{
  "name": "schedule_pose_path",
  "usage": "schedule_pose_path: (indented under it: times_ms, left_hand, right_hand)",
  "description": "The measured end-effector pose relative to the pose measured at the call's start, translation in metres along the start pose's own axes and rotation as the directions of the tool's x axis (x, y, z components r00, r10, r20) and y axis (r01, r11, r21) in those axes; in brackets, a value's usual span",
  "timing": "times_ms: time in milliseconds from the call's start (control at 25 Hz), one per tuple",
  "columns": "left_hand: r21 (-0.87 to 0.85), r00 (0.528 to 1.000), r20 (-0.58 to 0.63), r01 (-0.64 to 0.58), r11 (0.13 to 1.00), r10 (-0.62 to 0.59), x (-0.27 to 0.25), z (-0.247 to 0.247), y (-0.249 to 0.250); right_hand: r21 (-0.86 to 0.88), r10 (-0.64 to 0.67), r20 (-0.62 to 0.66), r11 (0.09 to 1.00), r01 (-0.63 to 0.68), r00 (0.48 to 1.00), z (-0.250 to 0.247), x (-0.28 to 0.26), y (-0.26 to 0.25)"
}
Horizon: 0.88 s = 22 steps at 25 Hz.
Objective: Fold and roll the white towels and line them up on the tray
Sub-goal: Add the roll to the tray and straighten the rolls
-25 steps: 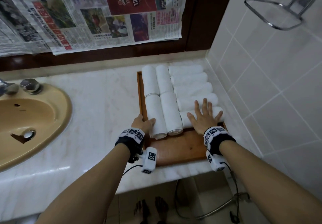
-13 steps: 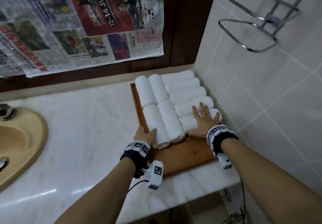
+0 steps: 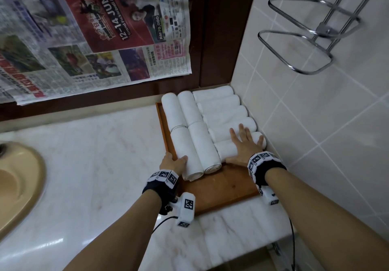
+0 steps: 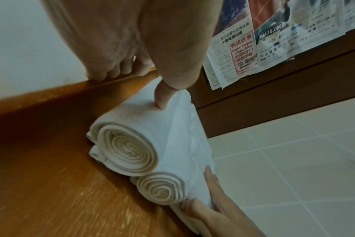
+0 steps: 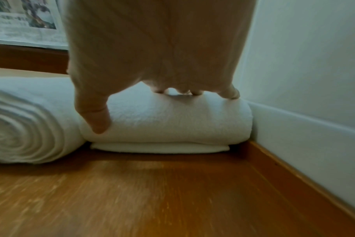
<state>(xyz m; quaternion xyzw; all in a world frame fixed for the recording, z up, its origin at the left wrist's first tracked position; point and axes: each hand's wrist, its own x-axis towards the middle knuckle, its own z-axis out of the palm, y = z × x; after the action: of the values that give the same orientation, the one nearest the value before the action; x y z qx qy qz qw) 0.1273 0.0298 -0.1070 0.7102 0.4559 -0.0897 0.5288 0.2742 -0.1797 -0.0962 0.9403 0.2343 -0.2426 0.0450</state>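
Note:
A wooden tray (image 3: 227, 188) sits in the counter's right corner with several rolled white towels on it. Two pairs of rolls lie lengthwise on the left and several lie crosswise on the right. My left hand (image 3: 175, 159) straddles the tray's left rim: curled fingers (image 4: 105, 75) sit on the rim, and the thumb presses the near-left roll (image 4: 128, 149). My right hand (image 3: 245, 142) lies flat, fingers spread, on the nearest crosswise roll (image 5: 172, 125), which reaches the tiled wall. The second lengthwise roll (image 3: 205, 144) lies between the two hands.
The tray's front part is bare wood (image 5: 152, 192). A marble counter (image 3: 94, 165) runs left to a beige sink (image 3: 19, 186). A tiled wall (image 3: 315, 123) borders the tray on the right, with a chrome wire rack (image 3: 305, 39) above. Newspaper (image 3: 94, 39) hangs behind.
Both hands keep their places on the same rolls. The head view has swung right and up, so the sink has slid towards the left edge.

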Motion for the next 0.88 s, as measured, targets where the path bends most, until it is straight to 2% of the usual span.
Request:
schedule_pose_path:
  times_ms: [120, 200, 240, 280, 360, 480, 640, 880]
  left_hand:
    - [-0.028, 0.999, 0.051, 0.000, 1.000, 0.001, 0.006, -0.006, -0.005]
    - [-0.007, 0.996, 0.087, -0.006, 1.000, 0.007, 0.003, -0.009, -0.010]
    - [0.001, 0.995, 0.096, -0.006, 1.000, 0.006, 0.000, -0.009, -0.014]
    - [0.001, 0.995, 0.098, -0.005, 1.000, 0.005, -0.005, -0.010, -0.016]
    - [-0.013, 0.994, 0.106, -0.007, 1.000, 0.009, -0.013, -0.009, -0.023]
    - [-0.059, 0.994, 0.104, -0.023, 0.998, 0.029, -0.021, -0.004, -0.038]
    - [-0.142, 0.994, 0.099, -0.031, 0.989, 0.045, -0.019, 0.003, -0.052]
    - [-0.098, 0.995, 0.094, -0.030, 0.995, 0.039, -0.010, 0.002, -0.045]
  right_hand:
    - [0.070, 0.035, -0.108, 0.997, -0.027, 0.994, 0.006, -0.015, -0.010]
    - [0.218, 0.181, -0.247, 0.968, -0.127, 0.952, 0.025, -0.034, -0.023]
    - [0.290, 0.288, -0.254, 0.933, -0.211, 0.923, 0.035, -0.045, -0.030]
    - [0.341, 0.375, -0.204, 0.893, -0.294, 0.904, 0.045, -0.052, -0.036]
    - [0.367, 0.450, -0.072, 0.842, -0.396, 0.890, 0.064, -0.062, -0.042]
    - [0.383, 0.379, 0.025, 0.851, -0.359, 0.925, 0.080, -0.064, -0.035]
    - [0.337, 0.322, 0.028, 0.888, -0.313, 0.946, 0.076, -0.069, -0.026]
    - [0.330, 0.307, 0.026, 0.896, -0.298, 0.951, 0.071, -0.058, -0.030]
